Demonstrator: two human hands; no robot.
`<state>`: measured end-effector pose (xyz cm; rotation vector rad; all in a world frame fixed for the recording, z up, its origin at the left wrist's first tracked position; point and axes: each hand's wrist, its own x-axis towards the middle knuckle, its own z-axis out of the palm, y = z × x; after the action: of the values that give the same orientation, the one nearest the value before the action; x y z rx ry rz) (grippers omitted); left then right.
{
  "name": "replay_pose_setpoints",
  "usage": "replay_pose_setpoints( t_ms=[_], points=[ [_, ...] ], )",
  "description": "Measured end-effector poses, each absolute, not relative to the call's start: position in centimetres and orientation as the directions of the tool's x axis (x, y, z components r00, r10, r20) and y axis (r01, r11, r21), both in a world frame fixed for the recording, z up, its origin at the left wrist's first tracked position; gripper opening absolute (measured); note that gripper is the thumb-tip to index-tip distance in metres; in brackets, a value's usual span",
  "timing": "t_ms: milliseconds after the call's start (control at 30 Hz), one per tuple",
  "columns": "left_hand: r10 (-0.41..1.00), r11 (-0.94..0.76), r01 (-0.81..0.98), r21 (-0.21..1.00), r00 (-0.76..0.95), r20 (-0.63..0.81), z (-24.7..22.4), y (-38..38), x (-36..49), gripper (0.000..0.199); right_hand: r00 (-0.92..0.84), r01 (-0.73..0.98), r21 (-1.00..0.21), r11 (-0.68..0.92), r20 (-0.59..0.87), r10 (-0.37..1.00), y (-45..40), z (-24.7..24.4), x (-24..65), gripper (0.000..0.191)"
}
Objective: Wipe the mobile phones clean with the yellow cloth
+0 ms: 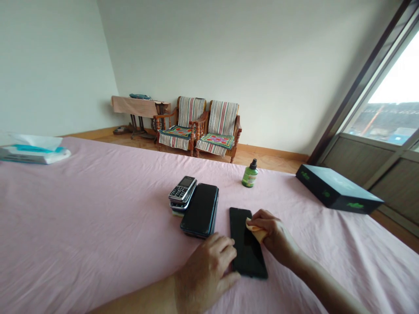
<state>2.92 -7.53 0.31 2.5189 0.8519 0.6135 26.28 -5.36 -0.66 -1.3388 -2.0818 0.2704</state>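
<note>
A black smartphone [245,248] lies screen up on the pink sheet. My right hand [273,233] pinches a folded yellow cloth [258,231] and presses it on the upper right part of the screen. Along the phone's left edge rests my left hand [212,266], fingers loosely bent and thumb apart, fingertips touching the phone's side. Just left of the phone is a stack of smartphones [201,209], with a dark screen on top. Beside that stack, a keypad phone [183,188] tops a smaller pile of phones.
A green bottle with a black cap [250,174] stands beyond the phone. On the right sits a black box [337,187], and a tissue pack [36,150] lies far left. Past the edge of the pink sheet [98,209] are two wooden chairs [218,124] and a cloth-covered table [134,106].
</note>
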Motion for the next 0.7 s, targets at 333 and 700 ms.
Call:
replay_pose_setpoints(
  t_ms=[333, 700],
  points=[
    [0.637, -0.739, 0.454, 0.498, 0.711, 0.297, 0.2, -7.6, 2.9, 0.034, -0.268, 0.74, -0.527, 0.418, 0.339, 0.902, -11.2, -1.5, 25.1, 0.025],
    [0.638, -0.738, 0.452, 0.501, 0.71, 0.299, 0.0, -7.6, 2.8, 0.033, -0.33, 0.655, -0.633, 0.413, 0.253, 0.91, -12.0, 0.0, 25.9, 0.028]
  ],
)
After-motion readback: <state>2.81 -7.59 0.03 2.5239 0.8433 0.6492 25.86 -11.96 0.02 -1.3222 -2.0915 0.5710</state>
